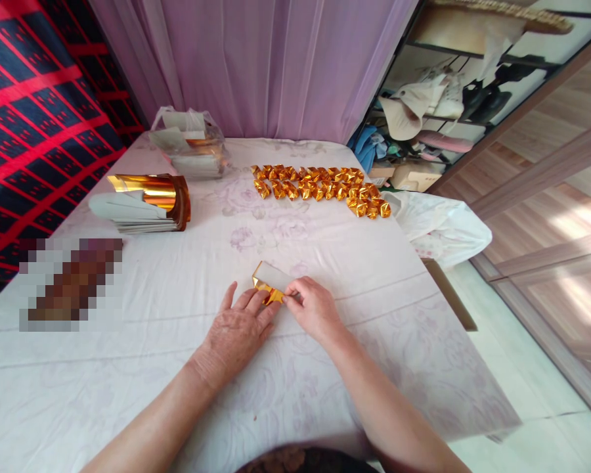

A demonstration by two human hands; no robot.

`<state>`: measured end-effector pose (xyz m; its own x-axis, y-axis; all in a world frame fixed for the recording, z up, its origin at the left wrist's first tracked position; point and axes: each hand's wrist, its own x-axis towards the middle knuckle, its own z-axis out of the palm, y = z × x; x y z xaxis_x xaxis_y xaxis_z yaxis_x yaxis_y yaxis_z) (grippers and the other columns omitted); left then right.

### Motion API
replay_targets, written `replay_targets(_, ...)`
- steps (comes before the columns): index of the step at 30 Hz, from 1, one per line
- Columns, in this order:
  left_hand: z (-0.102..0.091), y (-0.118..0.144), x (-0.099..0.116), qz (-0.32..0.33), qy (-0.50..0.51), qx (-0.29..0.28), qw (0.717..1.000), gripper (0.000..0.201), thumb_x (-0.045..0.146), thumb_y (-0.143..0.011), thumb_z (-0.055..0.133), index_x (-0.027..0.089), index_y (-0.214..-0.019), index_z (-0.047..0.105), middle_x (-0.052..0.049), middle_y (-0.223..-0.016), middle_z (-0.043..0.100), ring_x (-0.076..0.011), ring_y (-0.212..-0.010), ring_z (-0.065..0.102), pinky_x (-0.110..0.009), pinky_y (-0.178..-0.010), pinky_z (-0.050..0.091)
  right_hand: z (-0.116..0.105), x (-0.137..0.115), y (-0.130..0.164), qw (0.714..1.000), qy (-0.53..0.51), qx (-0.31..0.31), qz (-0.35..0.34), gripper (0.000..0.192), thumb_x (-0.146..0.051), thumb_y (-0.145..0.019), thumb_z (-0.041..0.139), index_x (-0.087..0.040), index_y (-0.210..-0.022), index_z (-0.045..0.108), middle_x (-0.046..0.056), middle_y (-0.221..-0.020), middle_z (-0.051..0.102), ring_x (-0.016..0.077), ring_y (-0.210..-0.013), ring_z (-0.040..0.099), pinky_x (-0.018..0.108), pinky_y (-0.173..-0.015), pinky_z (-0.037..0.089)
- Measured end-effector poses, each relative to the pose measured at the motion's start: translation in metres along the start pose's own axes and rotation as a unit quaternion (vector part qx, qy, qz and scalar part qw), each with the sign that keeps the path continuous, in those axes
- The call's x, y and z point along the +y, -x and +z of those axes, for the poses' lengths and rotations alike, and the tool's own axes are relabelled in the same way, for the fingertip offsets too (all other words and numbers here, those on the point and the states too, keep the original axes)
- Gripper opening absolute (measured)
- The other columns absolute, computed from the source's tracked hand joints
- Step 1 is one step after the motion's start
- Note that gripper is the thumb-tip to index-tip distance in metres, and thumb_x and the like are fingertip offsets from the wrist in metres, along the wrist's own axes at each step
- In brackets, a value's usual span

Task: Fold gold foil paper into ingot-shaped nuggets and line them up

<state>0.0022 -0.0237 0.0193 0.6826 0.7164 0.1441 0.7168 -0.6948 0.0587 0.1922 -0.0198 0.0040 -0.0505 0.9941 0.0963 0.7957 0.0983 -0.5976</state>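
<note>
A partly folded sheet of gold foil paper (274, 274), pale on its other side, lies on the table in front of me. My left hand (241, 322) rests flat with its fingers spread, the fingertips pressing on the near gold edge of the paper. At the paper's right end, my right hand (314, 305) pinches the edge between thumb and fingers. Beyond my hands, folded gold paper pieces (320, 187) are lined up in rows near the table's far right side.
A curled stack of gold paper sheets (152, 203) lies at the left. Behind it sits a plastic bag with more sheets (194, 148). A white plastic bag (440, 226) hangs by the table's right edge, near a shoe rack (453, 98). The tablecloth (187, 276) is floral.
</note>
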Motion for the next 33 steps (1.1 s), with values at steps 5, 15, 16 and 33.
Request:
replay_targets(5,0.000,-0.002,-0.001,0.000,-0.001,-0.008,1.000,0.034,0.031,-0.092,0.059,0.031,-0.126,0.061,-0.004,-0.125,0.064,-0.0262,-0.116,0.057,-0.058,-0.112,0.030,-0.003,0.000,0.000,1.000,0.003,-0.007,-0.001,0.011,-0.011,-0.081,0.065,-0.021,-0.078,0.061,0.000,-0.081,0.065,0.0146,-0.077,0.059,0.025,-0.069,0.040)
replay_targets(15,0.000,-0.001,-0.004,0.009,0.002,0.002,1.000,0.031,0.032,-0.091,0.061,0.031,-0.122,0.064,-0.005,-0.124,0.064,-0.0264,-0.115,0.058,-0.060,-0.115,0.023,-0.007,0.003,-0.001,1.000,-0.024,-0.019,0.002,0.015,-0.008,-0.080,0.065,-0.021,-0.075,0.060,-0.001,-0.079,0.061,0.0130,-0.075,0.057,0.024,-0.067,0.039)
replay_targets(16,0.000,0.000,-0.005,0.010,0.002,0.001,1.000,0.030,0.032,-0.091,0.060,0.031,-0.122,0.064,-0.005,-0.125,0.064,-0.0265,-0.115,0.058,-0.060,-0.115,0.023,-0.007,0.004,-0.001,0.999,-0.026,-0.019,0.001,0.015,-0.007,-0.080,0.065,-0.021,-0.075,0.060,-0.001,-0.079,0.061,0.0128,-0.074,0.057,0.024,-0.067,0.039)
replay_targets(33,0.004,0.005,-0.011,0.029,0.012,0.021,0.999,0.027,0.027,-0.094,0.054,0.028,-0.119,0.063,-0.005,-0.127,0.064,-0.0234,-0.119,0.058,-0.056,-0.119,0.016,-0.004,0.006,0.000,1.000,-0.026,-0.003,-0.005,0.016,-0.007,-0.078,0.065,-0.021,-0.074,0.060,-0.002,-0.077,0.061,0.0128,-0.072,0.056,0.024,-0.065,0.038)
